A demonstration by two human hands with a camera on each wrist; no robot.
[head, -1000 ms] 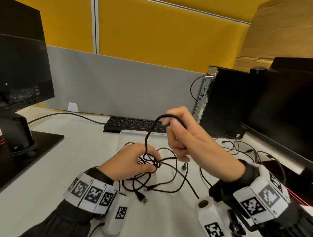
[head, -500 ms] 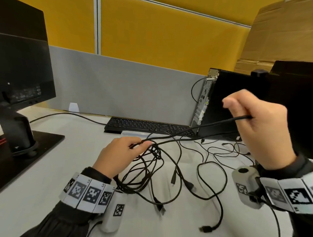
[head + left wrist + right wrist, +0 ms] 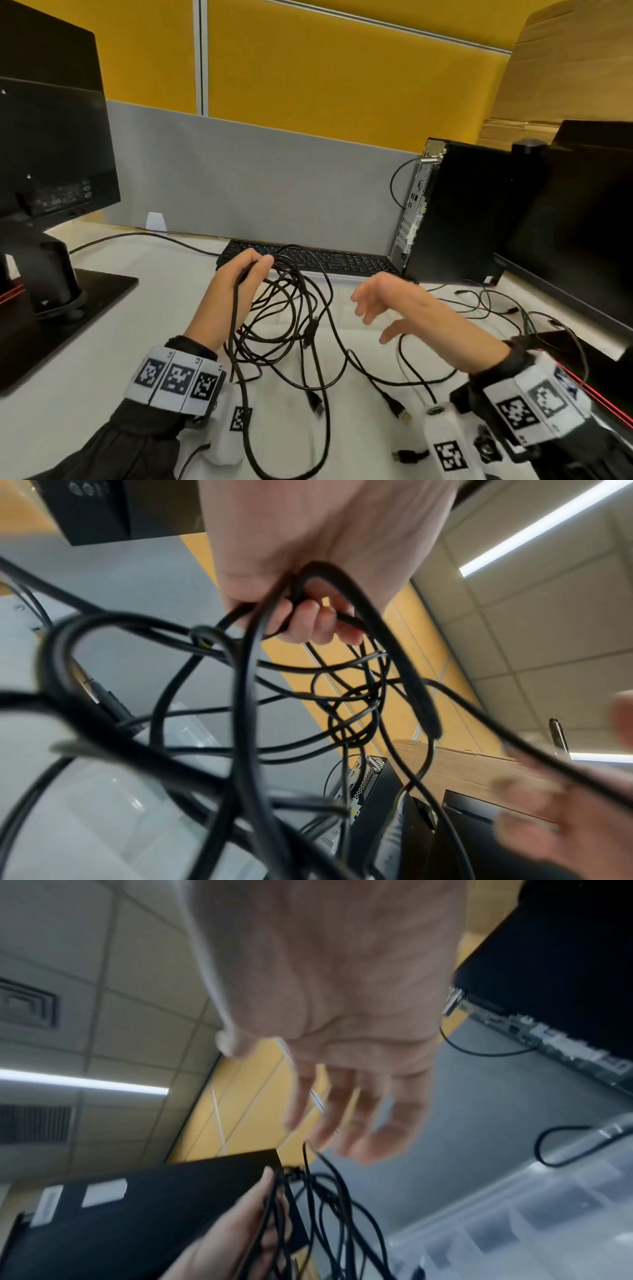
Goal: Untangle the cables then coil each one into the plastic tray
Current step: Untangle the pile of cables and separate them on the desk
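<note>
Nearest the camera, loose plug ends (image 3: 400, 413) trail on the desk (image 3: 85, 342), while the left hand (image 3: 236, 291) is clenched around a lifted bunch of black cables (image 3: 291, 308) and the right hand (image 3: 394, 305) hovers beside it, fingers spread and empty. So it's the untangling stage: next is probably picking one strand and pulling it free. The clear plastic tray (image 3: 514, 1218) seems to sit under and behind the tangle, though it's blurry.

Head view looks forward and down over desk (image 3: 85, 342). Wrist views sit close under palms, facing up along fingers — both share cable tangle (image 3: 342, 710) and ceiling.
</note>
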